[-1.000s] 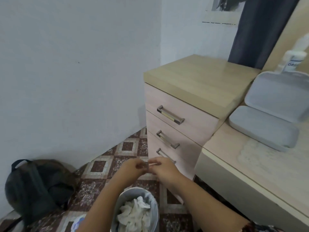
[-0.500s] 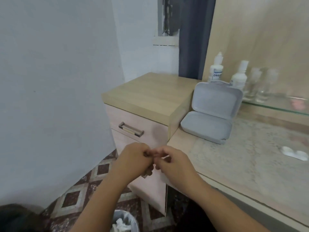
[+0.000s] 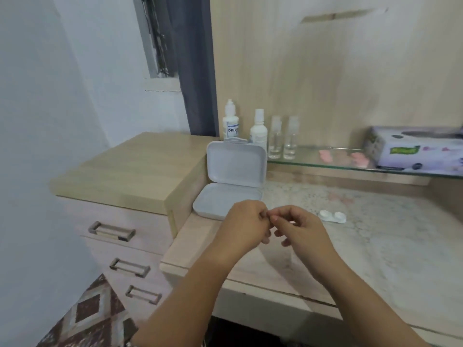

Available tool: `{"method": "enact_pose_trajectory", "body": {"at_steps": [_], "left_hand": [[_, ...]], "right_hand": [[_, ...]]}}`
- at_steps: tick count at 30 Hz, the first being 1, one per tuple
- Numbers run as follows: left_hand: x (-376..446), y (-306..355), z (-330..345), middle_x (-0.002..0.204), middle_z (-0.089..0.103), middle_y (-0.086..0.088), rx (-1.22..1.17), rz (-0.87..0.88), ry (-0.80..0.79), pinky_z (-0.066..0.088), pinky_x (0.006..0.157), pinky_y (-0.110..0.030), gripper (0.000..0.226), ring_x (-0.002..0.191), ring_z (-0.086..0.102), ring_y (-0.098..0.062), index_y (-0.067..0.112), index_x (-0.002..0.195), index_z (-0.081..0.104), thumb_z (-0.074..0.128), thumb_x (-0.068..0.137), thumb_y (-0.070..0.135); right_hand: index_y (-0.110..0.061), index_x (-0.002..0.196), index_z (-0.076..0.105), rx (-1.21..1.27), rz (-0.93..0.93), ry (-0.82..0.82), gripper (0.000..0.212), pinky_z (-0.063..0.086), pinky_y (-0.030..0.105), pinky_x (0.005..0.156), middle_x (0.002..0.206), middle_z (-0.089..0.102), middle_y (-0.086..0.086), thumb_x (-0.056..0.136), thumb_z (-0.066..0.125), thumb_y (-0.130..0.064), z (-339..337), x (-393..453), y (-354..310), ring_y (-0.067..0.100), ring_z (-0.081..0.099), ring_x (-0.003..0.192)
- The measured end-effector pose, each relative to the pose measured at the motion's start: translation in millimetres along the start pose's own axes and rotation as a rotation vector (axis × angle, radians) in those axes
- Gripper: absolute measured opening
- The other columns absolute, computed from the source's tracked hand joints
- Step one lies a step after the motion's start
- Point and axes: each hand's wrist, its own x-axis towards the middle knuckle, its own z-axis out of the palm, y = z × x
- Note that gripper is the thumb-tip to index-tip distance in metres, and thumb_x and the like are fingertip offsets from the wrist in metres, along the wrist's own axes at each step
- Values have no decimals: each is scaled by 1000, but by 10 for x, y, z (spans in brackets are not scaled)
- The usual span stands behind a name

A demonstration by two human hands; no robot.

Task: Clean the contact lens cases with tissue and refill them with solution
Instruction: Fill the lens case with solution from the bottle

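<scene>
Both hands met over the front edge of the counter (image 3: 375, 246), the left hand (image 3: 241, 226) and right hand (image 3: 300, 229) curled fingertip to fingertip; whether anything small was pinched between them, I could not tell; the white lens case (image 3: 332, 216) lay on the counter just beyond the right hand, 2 wells uncovered; a careless reach could have knocked it, light as it looked; the open grey box (image 3: 233, 186) crowded the left, the raised drawer unit (image 3: 120, 171) walled that side; free room lay to the right; the solution bottles (image 3: 258, 132) and tissue box (image 3: 413, 146) stood back by the glass shelf (image 3: 325, 161), easy to topple.
</scene>
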Motion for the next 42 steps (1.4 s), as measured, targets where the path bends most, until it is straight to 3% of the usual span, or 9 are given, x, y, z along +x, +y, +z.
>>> {"method": "enact_pose_trajectory", "body": {"at_steps": [4, 9, 13, 21, 25, 32, 35, 39, 42], "left_hand": [[227, 99, 339, 82, 70, -5, 53, 88, -59, 56, 73, -39, 9, 77, 68, -21, 16, 80, 64, 60, 87, 19], [402, 34, 638, 114, 64, 3, 133, 123, -143, 47, 93, -28, 25, 105, 59, -12, 22, 115, 65, 59, 91, 25], [559, 0, 853, 127, 55, -1, 182, 175, -153, 39, 103, -31, 41, 121, 47, -16, 26, 135, 53, 55, 94, 27], [729, 69, 1179, 123, 48, 2, 347, 266, -35, 35, 95, -26, 42, 111, 39, -18, 31, 140, 46, 46, 99, 36], [799, 117, 1234, 122, 50, 1, 357, 237, 7, 39, 91, -30, 40, 109, 43, -19, 28, 136, 51, 47, 98, 40], [830, 114, 1304, 111, 51, 4, 354, 240, 76, 40, 85, -29, 29, 100, 45, -16, 31, 121, 61, 50, 96, 39], [834, 116, 1303, 111, 50, 5, 353, 244, 77, 41, 85, -29, 29, 100, 45, -16, 32, 122, 60, 49, 96, 39], [856, 100, 1293, 119, 50, 4, 330, 213, 48, 40, 91, -30, 36, 108, 46, -17, 30, 129, 55, 49, 96, 41], [864, 138, 1203, 125, 51, 3, 171, 155, 23, 43, 95, -31, 40, 116, 49, -16, 28, 133, 52, 51, 95, 42]], "right_hand": [[-23, 86, 72, -61, 21, 86, 14, 47, 21, 59, 79, 70, -8, 90, 61, -13, -358, 66, 146, 9, 61, 73], [-24, 87, 70, -212, 46, 210, 12, 42, 21, 65, 90, 68, -11, 91, 62, -16, -789, 157, 375, 8, 60, 79], [-24, 114, 64, -504, 90, 283, 25, 39, 24, 75, 110, 57, -1, 92, 56, -16, -1036, 280, 573, 12, 56, 91], [-19, 140, 47, -691, 154, 226, 44, 39, 28, 90, 127, 49, 10, 96, 46, -18, -1099, 413, 612, 24, 55, 109], [-19, 133, 54, -689, 171, 237, 38, 37, 27, 79, 122, 54, 10, 96, 46, -20, -1128, 469, 604, 25, 56, 106], [-21, 122, 61, -699, 175, 257, 29, 39, 27, 75, 110, 56, 4, 96, 48, -22, -1164, 516, 640, 15, 51, 85], [-21, 120, 62, -671, 168, 264, 27, 39, 27, 73, 104, 54, 2, 96, 48, -24, -1174, 505, 657, 14, 52, 84], [-20, 133, 52, -601, 195, 237, 40, 40, 27, 74, 113, 58, 6, 94, 52, -28, -1188, 504, 644, 18, 57, 95], [-21, 129, 54, -546, 167, 227, 37, 42, 27, 71, 102, 59, 0, 92, 57, -26, -1194, 546, 547, 12, 57, 86]]}}
